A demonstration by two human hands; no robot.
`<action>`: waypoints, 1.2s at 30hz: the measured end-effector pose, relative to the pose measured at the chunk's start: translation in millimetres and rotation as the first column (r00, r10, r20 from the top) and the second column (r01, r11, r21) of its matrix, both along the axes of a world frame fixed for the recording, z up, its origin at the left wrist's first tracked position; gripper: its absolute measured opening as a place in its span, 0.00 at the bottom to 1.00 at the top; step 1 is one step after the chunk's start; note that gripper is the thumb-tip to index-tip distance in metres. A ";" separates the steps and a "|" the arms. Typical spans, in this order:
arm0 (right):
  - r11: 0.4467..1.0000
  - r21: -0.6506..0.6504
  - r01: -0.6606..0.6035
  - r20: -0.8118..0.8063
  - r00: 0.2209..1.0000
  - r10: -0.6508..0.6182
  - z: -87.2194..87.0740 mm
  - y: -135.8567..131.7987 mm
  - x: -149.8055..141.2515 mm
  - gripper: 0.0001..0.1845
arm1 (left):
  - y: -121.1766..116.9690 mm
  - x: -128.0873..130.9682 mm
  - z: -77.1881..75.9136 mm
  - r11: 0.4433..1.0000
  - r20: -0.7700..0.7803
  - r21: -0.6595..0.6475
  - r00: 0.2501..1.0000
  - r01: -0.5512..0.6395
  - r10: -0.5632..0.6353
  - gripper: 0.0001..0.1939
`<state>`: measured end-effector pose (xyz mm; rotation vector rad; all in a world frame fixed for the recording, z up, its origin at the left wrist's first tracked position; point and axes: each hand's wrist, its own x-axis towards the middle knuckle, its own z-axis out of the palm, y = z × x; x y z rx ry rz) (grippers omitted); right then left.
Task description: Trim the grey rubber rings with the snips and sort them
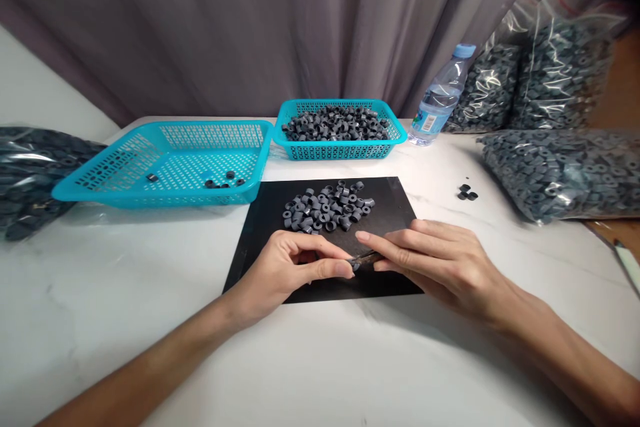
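Observation:
Above the black mat (395, 190), my left hand (295, 270) pinches a small grey plastic ring (355, 265) between thumb and index finger. My right hand (440, 260) is closed round a thin dark tool (371, 257), with its index finger stretched along the top. The tool's tip meets the ring at my left fingertips; most of the tool is hidden in my hand, so its kind is unclear. Just beyond both hands, a pile of similar grey rings (327, 208) lies on the mat.
A blue basket (215, 199) at left holds several rings; a second basket (340, 152) behind the mat is full of them. A water bottle (439, 100), loose black rings (467, 193) and bags of parts (570, 170) stand right. Another bag (35, 167) lies left.

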<state>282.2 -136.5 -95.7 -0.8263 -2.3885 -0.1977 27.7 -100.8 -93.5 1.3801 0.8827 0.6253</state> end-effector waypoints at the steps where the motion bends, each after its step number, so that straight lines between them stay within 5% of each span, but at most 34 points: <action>1: 1.000 0.012 0.009 0.009 1.000 -0.009 -0.3 -0.4 0.1 0.20 | 0.1 -0.1 0.3 1.000 0.000 -0.003 1.000 0.001 -0.001 0.03; 19: 0.998 0.064 0.002 0.013 1.000 -0.003 -2.5 0.1 1.5 0.20 | 0.5 -0.2 0.3 0.999 0.002 -0.001 0.999 0.032 -0.032 0.03; 36: 0.997 -0.067 -0.028 -0.024 0.999 0.026 -3.7 2.3 4.6 0.21 | 1.0 0.6 -2.0 0.999 0.049 -0.015 0.998 0.042 -0.041 0.02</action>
